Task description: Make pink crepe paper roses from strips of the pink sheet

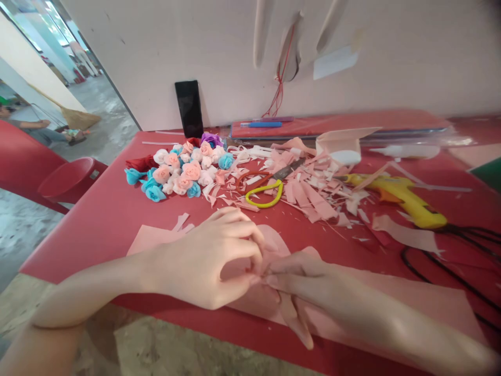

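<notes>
Tabletop (102,224): red, smooth and faintly glossy, its near edge running above a mottled floor.
Wall panel (129,62): pale and scuffed, rising behind the tabletop; a dark phone (189,108) leans against it.
Room at left: a red bucket (46,187), a straw broom (80,119) and, farther off, a seated person (33,128) near the grey floor.
Flowers (191,169): a cluster of rolled, ruffled blooms in pink, white, blue, red and purple.
Scraps (309,196): thin pink and white strips, curled and heaped.
Scissors (279,192): one yellow loop, one orange-red, blades among the scraps.
Glue gun (415,201): yellow plastic with an orange trigger, lying on its side; black cable (462,274) trailing.
Pink sheet (422,300): flat, matt, straight-edged, under both hands.
Pink paper piece (274,241): thin, soft-looking, round-edged; at the fingertips, above the sheet, partly hidden.
Left hand (207,256): grip pinched on the pink paper piece, thumb and forefinger curved into a ring.
Right hand (317,282): fingertips beside the left's; blurred, cannot tell whether its grip holds anything.
</notes>
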The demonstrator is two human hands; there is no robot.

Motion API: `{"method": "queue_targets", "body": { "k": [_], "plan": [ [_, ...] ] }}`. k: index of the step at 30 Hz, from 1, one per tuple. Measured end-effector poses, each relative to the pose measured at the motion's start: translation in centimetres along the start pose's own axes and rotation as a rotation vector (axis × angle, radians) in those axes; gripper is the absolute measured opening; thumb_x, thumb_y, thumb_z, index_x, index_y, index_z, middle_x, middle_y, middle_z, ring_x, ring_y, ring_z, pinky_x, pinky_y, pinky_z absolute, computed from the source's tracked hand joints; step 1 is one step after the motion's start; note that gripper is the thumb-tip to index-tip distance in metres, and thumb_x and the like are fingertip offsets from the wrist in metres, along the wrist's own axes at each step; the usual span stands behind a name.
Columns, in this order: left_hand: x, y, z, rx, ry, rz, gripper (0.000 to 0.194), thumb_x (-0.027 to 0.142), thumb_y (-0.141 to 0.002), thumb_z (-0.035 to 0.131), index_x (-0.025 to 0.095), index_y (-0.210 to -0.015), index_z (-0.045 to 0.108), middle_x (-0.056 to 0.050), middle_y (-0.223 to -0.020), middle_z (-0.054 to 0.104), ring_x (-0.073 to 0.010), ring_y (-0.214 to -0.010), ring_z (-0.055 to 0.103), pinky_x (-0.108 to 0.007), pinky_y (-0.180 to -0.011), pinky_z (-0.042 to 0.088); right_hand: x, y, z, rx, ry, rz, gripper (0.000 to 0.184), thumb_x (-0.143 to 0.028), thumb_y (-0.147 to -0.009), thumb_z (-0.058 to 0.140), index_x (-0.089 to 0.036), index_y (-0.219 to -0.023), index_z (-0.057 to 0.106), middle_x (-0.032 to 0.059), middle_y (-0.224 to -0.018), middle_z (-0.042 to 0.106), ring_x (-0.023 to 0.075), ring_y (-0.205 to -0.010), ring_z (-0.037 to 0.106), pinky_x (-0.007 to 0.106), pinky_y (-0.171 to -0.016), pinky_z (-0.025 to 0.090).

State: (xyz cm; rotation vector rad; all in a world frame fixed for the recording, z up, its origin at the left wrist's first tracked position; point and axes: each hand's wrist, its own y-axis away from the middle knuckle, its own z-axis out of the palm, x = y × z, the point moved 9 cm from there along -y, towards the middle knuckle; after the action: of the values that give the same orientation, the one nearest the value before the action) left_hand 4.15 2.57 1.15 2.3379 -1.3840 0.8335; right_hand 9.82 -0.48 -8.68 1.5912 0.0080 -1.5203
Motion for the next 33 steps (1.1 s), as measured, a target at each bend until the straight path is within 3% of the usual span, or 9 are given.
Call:
{"method": "queue_targets", "body": {
  "k": [3, 13, 16, 22, 24, 26, 29, 33],
  "plan": [
    [0.0, -0.1, 0.3, -0.021, -0.008, 0.01, 0.009, 0.011, -0.078, 0.055, 0.015, -0.07, 0.053, -0.004, -0.089, 0.059, -0.0166, -0.091, 0.046, -0.031, -0.088, 0.036, 0.2, -0.1, 0.1, -0.003, 0.021, 0.003, 0.026, -0.031, -0.079, 0.042, -0.016, -0.061, 0.054, -0.0034, -0.038, 0.052, 0.0076, -0.035, 0.043, 0.022, -0.045, 0.027],
    [0.8, -0.2, 1.2, -0.133, -0.04, 0.134, 0.011, 0.004, -0.071, 0.05, 0.015, -0.073, 0.052, -0.008, -0.091, 0.059, -0.02, -0.089, 0.046, -0.036, -0.09, 0.039, 0.5, -0.2, 0.6, -0.048, -0.001, -0.017, 0.03, -0.033, -0.078, 0.043, -0.014, -0.059, 0.057, -0.0021, -0.041, 0.052, 0.0072, -0.039, 0.046, 0.021, -0.043, 0.026],
    [1.2, -0.2, 0.4, -0.056, -0.019, 0.203, 0.011, 0.006, -0.071, 0.048, 0.017, -0.071, 0.047, -0.009, -0.093, 0.058, -0.0204, -0.094, 0.048, -0.038, -0.094, 0.038, 0.6, -0.4, 0.4, -0.035, -0.038, 0.005, 0.027, -0.03, -0.078, 0.042, -0.014, -0.061, 0.057, -0.0024, -0.039, 0.053, 0.0069, -0.036, 0.046, 0.02, -0.043, 0.026],
    [1.7, 0.5, -1.7, 0.268, -0.146, 0.292, 0.011, 0.013, -0.079, 0.051, 0.018, -0.088, 0.048, -0.008, -0.1, 0.056, -0.0178, -0.1, 0.048, -0.038, -0.099, 0.034, -1.1, 0.1, -0.7, 0.127, -0.167, -0.098, 0.027, -0.038, -0.078, 0.05, -0.017, -0.062, 0.054, -0.0032, -0.042, 0.052, 0.0082, -0.038, 0.048, 0.02, -0.041, 0.032],
    [1.3, 0.8, -2.3, 0.386, -0.172, 0.258, 0.019, 0.018, -0.079, 0.053, 0.019, -0.096, 0.047, -0.008, -0.101, 0.057, -0.0194, -0.101, 0.049, -0.04, -0.096, 0.036, -1.9, 0.4, -1.2, 0.185, -0.177, -0.177, 0.026, -0.04, -0.078, 0.054, -0.017, -0.065, 0.056, -0.002, -0.049, 0.056, 0.011, -0.047, 0.055, 0.022, -0.048, 0.041],
    [1.0, 0.9, -2.6, 0.475, -0.159, 0.22, 0.024, 0.021, -0.079, 0.055, 0.019, -0.1, 0.045, -0.009, -0.1, 0.058, -0.021, -0.1, 0.051, -0.04, -0.092, 0.039, -3.0, 0.8, -1.4, 0.206, -0.108, -0.297, 0.027, -0.041, -0.079, 0.056, -0.018, -0.066, 0.061, 0.0, -0.056, 0.06, 0.0143, -0.062, 0.06, 0.027, -0.065, 0.048],
    [0.5, 1.0, -2.8, 0.548, -0.108, 0.176, 0.025, 0.024, -0.078, 0.056, 0.018, -0.099, 0.045, -0.009, -0.097, 0.06, -0.0215, -0.097, 0.052, -0.039, -0.089, 0.04, -4.4, 1.3, -1.3, 0.201, 0.011, -0.49, 0.029, -0.045, -0.081, 0.056, -0.021, -0.07, 0.069, 0.0011, -0.068, 0.064, 0.0157, -0.077, 0.06, 0.029, -0.082, 0.045],
    [-0.2, 0.6, -2.4, 0.496, 0.028, 0.117, 0.016, 0.021, -0.077, 0.056, 0.017, -0.091, 0.049, -0.005, -0.087, 0.061, -0.0178, -0.088, 0.053, -0.036, -0.089, 0.039, -3.7, 1.1, -1.6, 0.233, 0.037, -0.518, 0.03, -0.047, -0.083, 0.054, -0.023, -0.082, 0.073, 0.0021, -0.076, 0.065, 0.0151, -0.074, 0.056, 0.025, -0.065, 0.046]
  ]
}}
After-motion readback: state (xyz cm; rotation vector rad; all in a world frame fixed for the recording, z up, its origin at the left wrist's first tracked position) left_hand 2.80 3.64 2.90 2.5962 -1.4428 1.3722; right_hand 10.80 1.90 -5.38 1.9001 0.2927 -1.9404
